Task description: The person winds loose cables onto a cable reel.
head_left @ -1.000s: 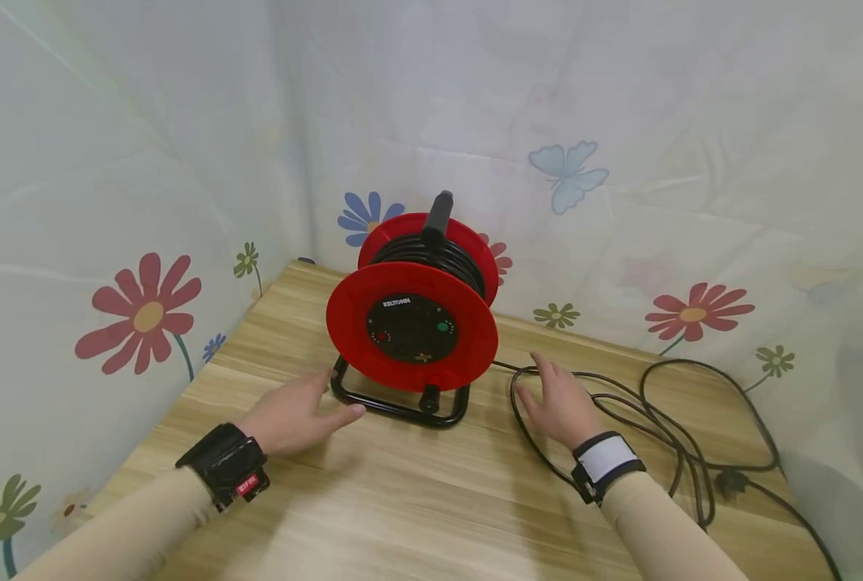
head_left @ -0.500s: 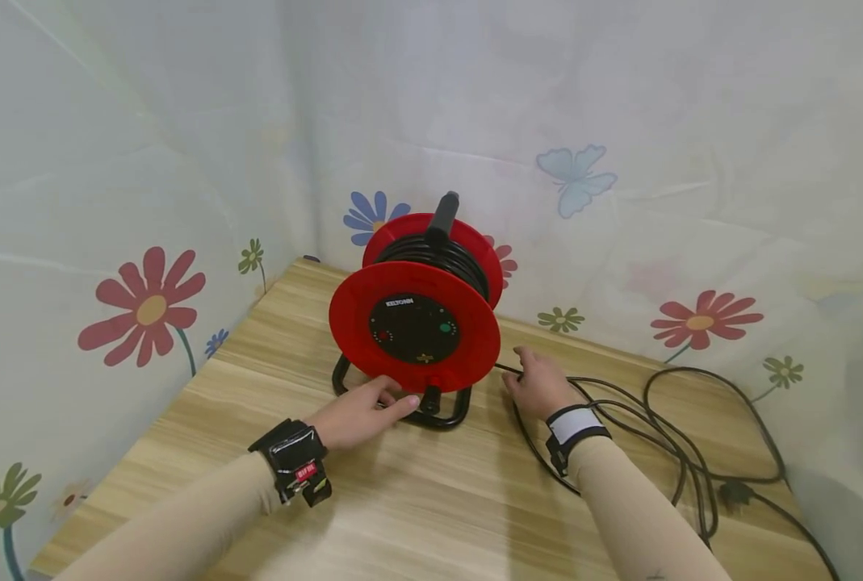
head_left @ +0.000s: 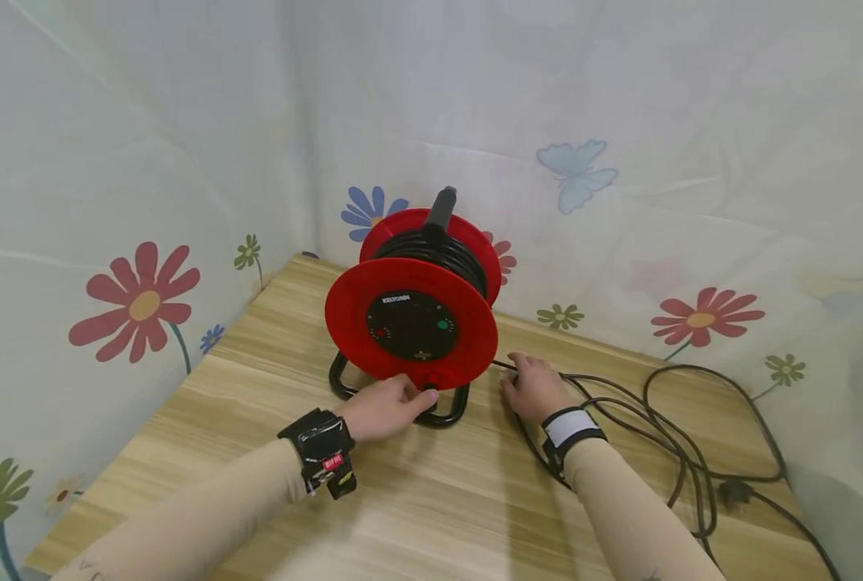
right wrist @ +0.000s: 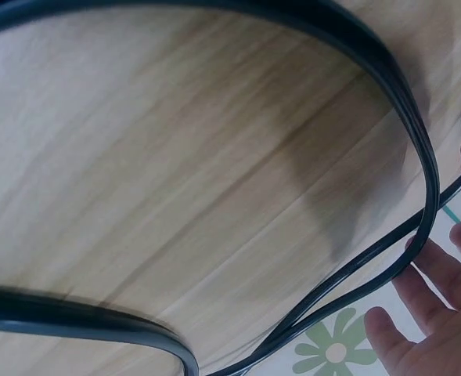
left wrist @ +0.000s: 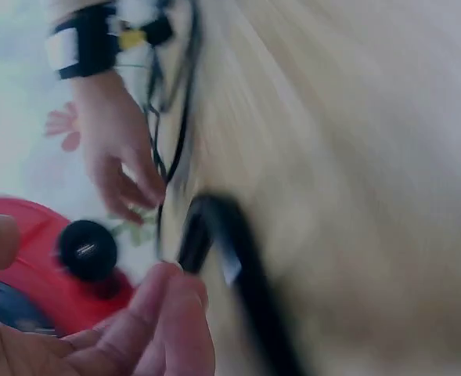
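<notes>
A red cable reel (head_left: 344, 311) with a black centre panel stands on a wooden table, black cable wound on its drum. In the head view my left hand (head_left: 383, 407) is at the reel's lower front, partly hiding the black winding knob. The left wrist view shows this knob (left wrist: 88, 249) between the thumb and the loosely bent fingers; no grip on it is visible. My right hand (head_left: 540, 391) is right of the reel, above the loose cable (head_left: 613, 378). In the right wrist view its fingertips (right wrist: 418, 274) are at the cable (right wrist: 422, 149), not curled round it.
Loose cable loops spread over the table's right side, with a black plug (head_left: 735, 491) near the right edge. The reel's black tubular stand (head_left: 338, 379) rests on the table. A flower-printed curtain (head_left: 693, 161) hangs close behind and along the sides.
My left hand has moved right from the stand's left corner to the winding knob. My right hand has shifted slightly left towards the reel. The reel has stayed in place.
</notes>
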Motion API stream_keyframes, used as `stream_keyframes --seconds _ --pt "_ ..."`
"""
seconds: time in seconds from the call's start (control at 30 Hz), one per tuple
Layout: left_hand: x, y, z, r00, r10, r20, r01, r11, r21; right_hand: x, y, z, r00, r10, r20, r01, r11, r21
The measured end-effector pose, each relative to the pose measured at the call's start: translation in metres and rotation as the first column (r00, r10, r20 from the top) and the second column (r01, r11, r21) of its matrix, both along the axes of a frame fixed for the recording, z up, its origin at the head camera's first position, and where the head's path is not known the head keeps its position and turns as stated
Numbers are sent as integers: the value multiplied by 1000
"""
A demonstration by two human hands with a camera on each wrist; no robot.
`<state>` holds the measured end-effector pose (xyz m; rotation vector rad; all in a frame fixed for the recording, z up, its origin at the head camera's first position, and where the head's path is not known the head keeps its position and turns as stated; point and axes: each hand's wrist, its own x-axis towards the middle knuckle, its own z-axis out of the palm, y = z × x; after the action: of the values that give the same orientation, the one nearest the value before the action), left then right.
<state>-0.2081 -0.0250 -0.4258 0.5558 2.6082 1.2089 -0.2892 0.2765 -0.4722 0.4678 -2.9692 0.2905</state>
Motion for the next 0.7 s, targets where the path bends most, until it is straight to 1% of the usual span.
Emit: stream_keyframes --seconds 0.03,0.07,0.1,0.13,0.17,0.2,0.27,0.33,0.37,0.4,0.43,0.47,0.5,0.53,0.57,0.6,0.63,0.67,0.7 --pt "2 0 10 995 -1 -98 -7 997 -80 0 1 0 1000 -4 4 4 1000 4" --pt "4 0 22 980 -6 -201 -25 989 -148 1 1 0 1000 -6 8 6 1000 9" --pt "6 1 38 958 -8 -287 -48 981 -189 2 2 -1 1000 -9 10 8 1000 14" --pt "7 1 56 932 -15 -362 -64 977 -205 2 3 -1 1000 -14 10 13 1000 22" --pt "7 3 74 900 -19 -436 -83 973 -215 2 4 -2 1000 -22 9 22 999 31" --pt "6 4 94 872 -16 -490 -101 972 -213 2 4 -2 1000 -28 6 28 999 40" --pt "0 5 129 802 -6 -597 -138 971 -195 3 4 -3 999 -33 -1 33 998 55" --pt "-12 7 160 732 22 -681 -200 962 -184 3 3 -3 999 -37 -10 38 997 73" --pt "-19 9 172 707 39 -706 -244 951 -192 3 2 -4 999 -40 -12 40 996 84" --pt "-26 11 182 693 58 -719 -289 936 -203 3 0 -4 999 -41 -15 42 994 97" --pt "-34 13 190 688 68 -723 -327 918 -225 3 -1 -4 999 -45 -16 47 993 113" --pt "-42 15 197 702 78 -708 -358 898 -256 3 -2 -5 998 -51 -20 54 990 133" --pt "-49 17 201 728 83 -681 -376 879 -294 3 -3 -5 998 -61 -20 63 986 152" --pt "-54 19 204 760 85 -644 -380 862 -334 3 -5 -6 997 -69 -17 71 983 168" --pt "-59 20 206 791 85 -606 -373 853 -366 4 -8 -6 997 -73 -16 74 980 186" --pt "-63 20 207 817 82 -571 -357 850 -387 5 -9 -6 997 -77 -15 79 976 204" --pt "-66 21 208 838 76 -540 -339 849 -406 5 -11 -5 996 -87 -9 87 972 219" --pt "-68 22 209 856 70 -513 -321 849 -420 6 -12 -3 995 -95 -5 94 968 233" --pt "-70 22 210 868 69 -491 -310 849 -429 6 -13 -2 995 -102 1 99 965 243"
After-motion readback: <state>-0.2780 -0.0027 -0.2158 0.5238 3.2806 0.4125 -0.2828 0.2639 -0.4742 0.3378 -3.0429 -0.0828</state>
